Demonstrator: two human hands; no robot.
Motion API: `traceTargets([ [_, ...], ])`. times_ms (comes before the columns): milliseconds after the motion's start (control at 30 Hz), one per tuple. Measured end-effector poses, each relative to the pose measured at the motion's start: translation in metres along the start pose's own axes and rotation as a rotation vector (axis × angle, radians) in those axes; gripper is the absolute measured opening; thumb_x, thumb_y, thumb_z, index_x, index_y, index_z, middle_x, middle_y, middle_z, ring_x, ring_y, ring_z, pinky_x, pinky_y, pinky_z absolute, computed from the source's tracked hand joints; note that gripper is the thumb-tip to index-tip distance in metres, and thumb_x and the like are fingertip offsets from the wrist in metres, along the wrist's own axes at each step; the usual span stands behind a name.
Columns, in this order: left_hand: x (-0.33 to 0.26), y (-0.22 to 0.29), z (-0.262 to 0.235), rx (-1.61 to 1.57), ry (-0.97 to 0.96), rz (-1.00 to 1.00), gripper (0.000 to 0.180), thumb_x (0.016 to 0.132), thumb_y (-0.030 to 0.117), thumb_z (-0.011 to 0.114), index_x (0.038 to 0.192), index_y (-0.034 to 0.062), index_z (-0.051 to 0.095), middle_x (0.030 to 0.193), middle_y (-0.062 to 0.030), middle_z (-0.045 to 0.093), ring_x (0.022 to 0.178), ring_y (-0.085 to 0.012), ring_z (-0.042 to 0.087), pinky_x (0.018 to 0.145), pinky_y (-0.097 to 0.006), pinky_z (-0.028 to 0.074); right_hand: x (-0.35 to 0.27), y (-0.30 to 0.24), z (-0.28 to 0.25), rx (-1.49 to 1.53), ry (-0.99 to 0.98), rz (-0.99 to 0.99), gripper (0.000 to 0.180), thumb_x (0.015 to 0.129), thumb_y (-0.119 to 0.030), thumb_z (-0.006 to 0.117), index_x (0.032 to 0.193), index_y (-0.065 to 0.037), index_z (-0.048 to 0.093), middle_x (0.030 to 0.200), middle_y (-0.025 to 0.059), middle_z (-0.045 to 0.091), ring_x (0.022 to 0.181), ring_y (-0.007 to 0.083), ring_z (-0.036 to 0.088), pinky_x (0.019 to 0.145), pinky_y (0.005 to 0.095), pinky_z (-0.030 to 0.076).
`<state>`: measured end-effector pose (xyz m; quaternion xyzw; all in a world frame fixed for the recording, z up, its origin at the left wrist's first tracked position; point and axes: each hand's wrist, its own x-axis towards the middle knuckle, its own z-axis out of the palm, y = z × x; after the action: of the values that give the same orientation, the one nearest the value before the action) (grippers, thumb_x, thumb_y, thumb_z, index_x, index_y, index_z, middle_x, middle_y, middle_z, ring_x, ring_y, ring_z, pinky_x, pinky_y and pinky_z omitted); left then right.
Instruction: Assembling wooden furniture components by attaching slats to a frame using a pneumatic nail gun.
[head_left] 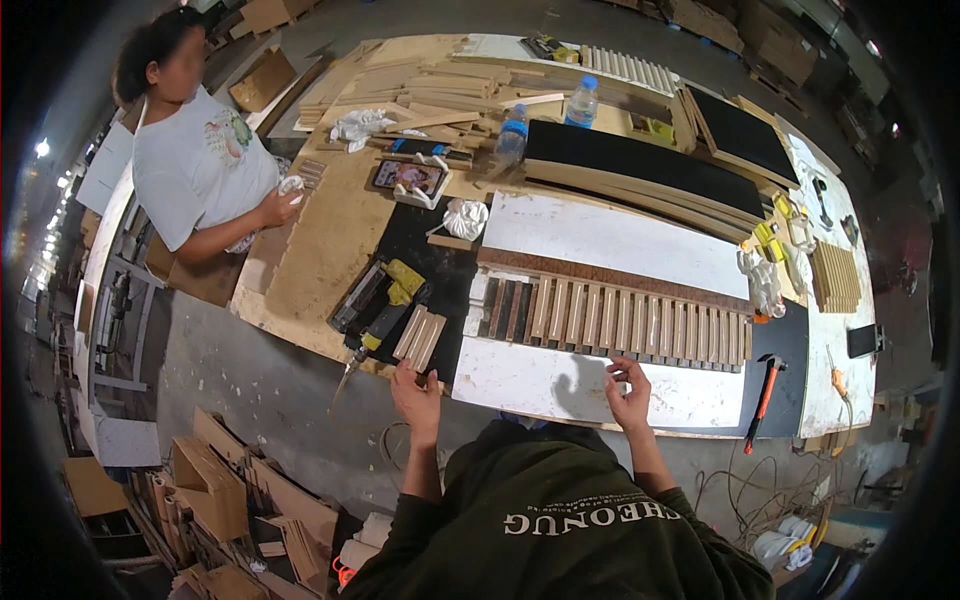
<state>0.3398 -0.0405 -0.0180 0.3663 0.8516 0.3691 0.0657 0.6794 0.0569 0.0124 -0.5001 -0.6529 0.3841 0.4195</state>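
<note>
A few loose wooden slats (420, 338) lie side by side on the table's black surface. My left hand (416, 400) is at their near end, thumb apart from the fingers; whether the fingertips touch the slats I cannot tell. My right hand (628, 397) hovers over the white board (510, 378), fingers curved and apart, holding nothing that I can see. Just beyond it runs a row of upright-laid slats (610, 318), evenly spaced in a jig. At the row's left end several dark slots (508, 308) show no light slats. A brown strip (610, 277) borders the row's far side.
Left of the slats lies a yellow-and-black nail gun (390, 300) with a hose. A red-handled hammer (765, 400) is at the right. Beyond are a phone on a stand (410, 178), bottles (581, 102) and stacked black-topped boards (640, 180). A co-worker (205, 150) sits at left.
</note>
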Motion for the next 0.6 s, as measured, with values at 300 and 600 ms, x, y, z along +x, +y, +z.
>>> traceTargets([
  [300,0.017,0.01,-0.004,0.052,0.04,0.094,0.057,0.073,0.015,0.072,0.123,0.0045,0.046,0.107,-0.0165,0.054,0.098,-0.0375,0.051,0.085,-0.045,0.041,0.005,0.001,0.025,-0.016,-0.098,0.05,0.033,0.075,-0.001,0.061,0.108,-0.002,0.058,0.088,0.0059,0.062,0.067,0.0113,0.059,0.063,0.0241,0.05],
  [600,0.005,0.037,-0.009,-0.181,-0.014,-0.01,0.029,0.077,0.005,0.068,0.105,0.003,0.062,0.084,-0.0117,0.057,0.07,-0.0239,0.057,0.062,-0.034,0.047,0.024,-0.006,0.053,-0.031,-0.282,-0.083,0.023,0.073,-0.01,0.065,0.095,-0.004,0.063,0.077,0.0082,0.062,0.058,0.016,0.06,0.054,0.0262,0.049],
])
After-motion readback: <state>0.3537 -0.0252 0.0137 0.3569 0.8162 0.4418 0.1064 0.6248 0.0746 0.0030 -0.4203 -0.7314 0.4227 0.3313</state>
